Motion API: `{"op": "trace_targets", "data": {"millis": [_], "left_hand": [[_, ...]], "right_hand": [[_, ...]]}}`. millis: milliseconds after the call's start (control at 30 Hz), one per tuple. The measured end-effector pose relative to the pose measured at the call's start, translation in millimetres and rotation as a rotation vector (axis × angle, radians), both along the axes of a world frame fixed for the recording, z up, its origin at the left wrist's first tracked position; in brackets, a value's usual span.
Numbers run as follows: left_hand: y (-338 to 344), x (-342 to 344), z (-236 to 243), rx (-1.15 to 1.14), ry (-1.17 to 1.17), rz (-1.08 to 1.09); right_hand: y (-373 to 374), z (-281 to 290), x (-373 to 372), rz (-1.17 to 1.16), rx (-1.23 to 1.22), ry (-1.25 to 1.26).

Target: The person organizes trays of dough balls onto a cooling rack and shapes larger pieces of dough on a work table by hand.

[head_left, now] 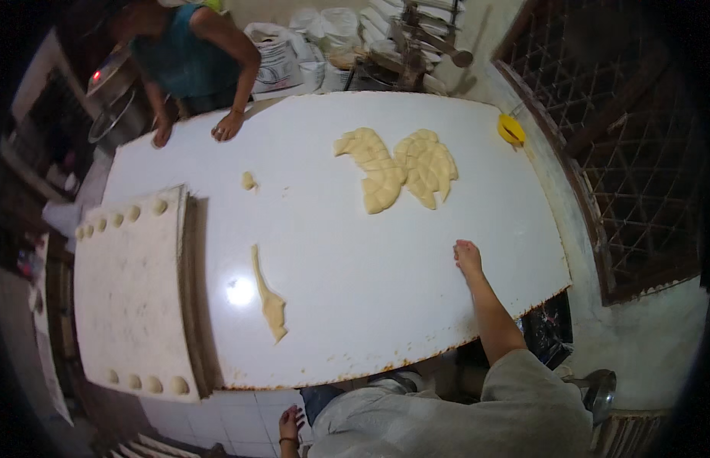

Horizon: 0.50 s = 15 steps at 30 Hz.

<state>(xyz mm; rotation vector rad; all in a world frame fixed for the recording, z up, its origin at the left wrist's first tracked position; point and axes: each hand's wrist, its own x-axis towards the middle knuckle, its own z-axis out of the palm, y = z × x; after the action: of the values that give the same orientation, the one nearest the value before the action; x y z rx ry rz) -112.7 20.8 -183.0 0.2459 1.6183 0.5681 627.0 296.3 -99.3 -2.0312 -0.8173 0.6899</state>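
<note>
My right hand (468, 257) is over the white tabletop (370, 282), its fingers curled together; whatever they may hold is hidden. Beyond it lie two flat masses of pale dough, a curved one (379, 179) and a fan-shaped one (426, 164), both scored or cut into pieces and touching each other. My left hand (291, 424) hangs low beside my body, off the table's near edge, with loosely bent fingers apart and nothing seen in them. A long, thin dough strip (270, 301) with a wider near end lies left of centre. Farther back sits a small dough lump (249, 181).
At the left, a stack of boards (133, 282) carries rows of round dough balls (155, 385). Across the table a person (198, 57) rests both hands at the far edge. A yellow scoop or bowl (511, 130) sits by the right edge, near a barred window (622, 145). Sacks (274, 61) stand behind.
</note>
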Motion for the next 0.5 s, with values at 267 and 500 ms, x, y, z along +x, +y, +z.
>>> {"op": "trace_targets", "data": {"millis": [267, 500], "left_hand": [[-25.3, 70.9, 57.1, -0.321, 0.2, -0.425], [34.4, 161.2, 110.2, -0.315, 0.172, -0.374]], "right_hand": [[143.2, -66.6, 136.3, -0.02, -0.007, -0.576], [284.9, 35.8, 185.3, 0.013, -0.093, -0.606]]}}
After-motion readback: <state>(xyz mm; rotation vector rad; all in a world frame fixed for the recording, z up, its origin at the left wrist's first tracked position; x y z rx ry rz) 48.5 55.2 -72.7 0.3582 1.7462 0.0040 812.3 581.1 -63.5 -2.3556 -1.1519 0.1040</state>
